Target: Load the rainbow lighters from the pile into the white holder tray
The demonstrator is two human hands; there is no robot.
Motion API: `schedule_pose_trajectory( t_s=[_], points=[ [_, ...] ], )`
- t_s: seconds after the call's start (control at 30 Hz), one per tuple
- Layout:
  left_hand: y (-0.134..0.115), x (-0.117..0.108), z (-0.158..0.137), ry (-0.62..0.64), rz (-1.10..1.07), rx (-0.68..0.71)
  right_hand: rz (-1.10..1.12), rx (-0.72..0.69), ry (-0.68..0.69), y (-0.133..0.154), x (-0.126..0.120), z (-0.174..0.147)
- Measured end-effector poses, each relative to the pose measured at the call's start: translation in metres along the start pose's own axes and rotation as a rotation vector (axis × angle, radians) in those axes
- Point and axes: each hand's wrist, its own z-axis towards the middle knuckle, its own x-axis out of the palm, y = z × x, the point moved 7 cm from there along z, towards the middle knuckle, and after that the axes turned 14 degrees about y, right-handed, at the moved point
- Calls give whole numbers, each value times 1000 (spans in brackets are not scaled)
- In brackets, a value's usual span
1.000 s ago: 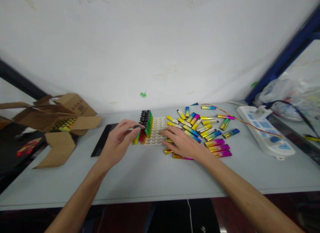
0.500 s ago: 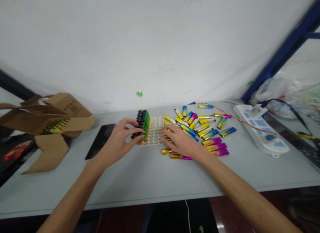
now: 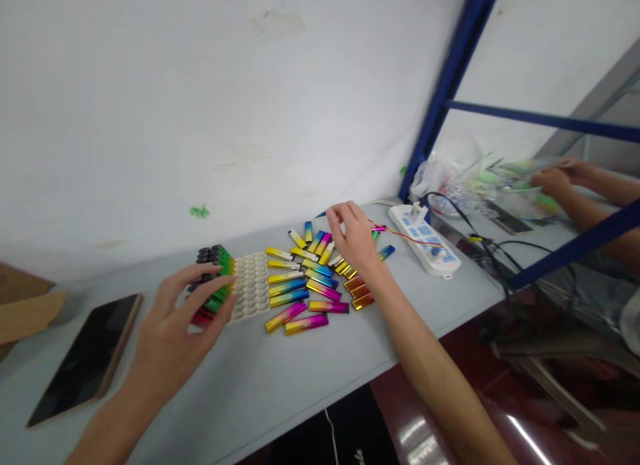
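My left hand [image 3: 173, 322] is at the left end of a white tray [image 3: 251, 286] with rows of round holes. Its fingers are spread around a block of upright lighters [image 3: 226, 264] with black tops and green and yellow bodies; whether they touch is unclear. My right hand [image 3: 353, 235] is bent over the far side of a spread of loose shiny lighters [image 3: 319, 268] in yellow, blue and pink. The right fingertips curl down and are partly hidden, so I cannot see whether they hold anything. Several lighters lie close to the tray's right edge.
A dark phone [image 3: 90, 355] lies on the left, by a cardboard flap [image 3: 33, 317]. On the right are a white power strip [image 3: 425, 242] with cords, a blue frame post [image 3: 445, 85] and plastic bags [image 3: 443, 182]. Another person's hands [image 3: 557, 177] show beyond the frame.
The view has swung right. My right hand has moved from the tray to the far side of the loose lighters. My left hand stays by the upright lighters, its fingers further apart.
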Motion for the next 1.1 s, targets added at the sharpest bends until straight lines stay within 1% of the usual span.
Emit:
schedule_pose_trajectory(
  t_s=[0.03,0.07,0.13,0.17,0.23,0.3,0.33,0.4,0.5,0.57,0.63,0.73,0.8,0.9,0.97,1.03,1.1],
  points=[
    [-13,9,8,3,-40,55,-20,51,-98,-11,-15,-1],
    [-26,23,17,33,-87,102,-36,99,-187,-21,-30,-4],
    [-47,58,43,126,-158,162,-66,189,-302,-43,-53,-10],
    [-55,78,60,173,-173,149,-86,228,-349,-52,-62,-13],
    [-70,121,97,328,-192,88,-128,298,-443,-68,-77,-22],
    [-88,160,134,477,-134,27,-157,349,-536,-78,-88,-30],
    [-100,173,151,502,-122,31,-168,367,-574,-80,-92,-34],
    [-125,194,179,523,-110,43,-186,387,-626,-81,-96,-39],
    [-153,219,200,561,-96,29,-193,369,-655,-76,-98,-41],
    [-162,234,204,593,-94,-4,-180,349,-657,-71,-98,-40],
    [-164,244,205,614,-107,-28,-158,333,-651,-67,-98,-39],
    [-159,246,204,622,-157,-27,-120,316,-636,-64,-97,-37],
    [-152,236,201,615,-189,-15,-110,317,-629,-63,-98,-37],
    [-137,207,187,550,-243,31,-118,320,-628,-60,-100,-38],
    [-120,179,171,458,-312,47,-125,307,-629,-55,-100,-37],
    [-96,152,148,389,-408,8,-131,282,-610,-49,-98,-35],
    [-69,135,121,413,-565,-81,-131,242,-555,-40,-90,-31]
  ],
)
